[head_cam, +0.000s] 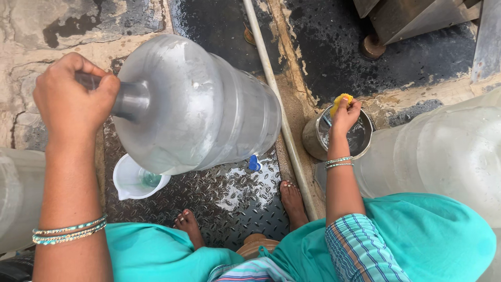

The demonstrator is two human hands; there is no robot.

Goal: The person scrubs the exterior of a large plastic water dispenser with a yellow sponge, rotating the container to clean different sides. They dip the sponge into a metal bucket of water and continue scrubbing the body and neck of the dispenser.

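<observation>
L hand point(73, 99) grip closed tight round the neck of a big clear water jug point(203, 104), tilted sideways; R hand point(345, 114) pinching a yellow sponge point(340, 100) over a steel pot point(313, 137).

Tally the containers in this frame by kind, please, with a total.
Large clear water jugs: 3, one gripped at the neck by the left hand, one at right, one at left edge
White plastic jug: 1
Metal pot: 1
Total: 5

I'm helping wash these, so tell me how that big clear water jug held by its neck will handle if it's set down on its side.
The jug looks rigid and round-bodied, so it would probably roll. It seems nearly empty, likely light for its bulk; the left hand alone grips its neck. The wet floor plate suggests slipperiness.
</observation>
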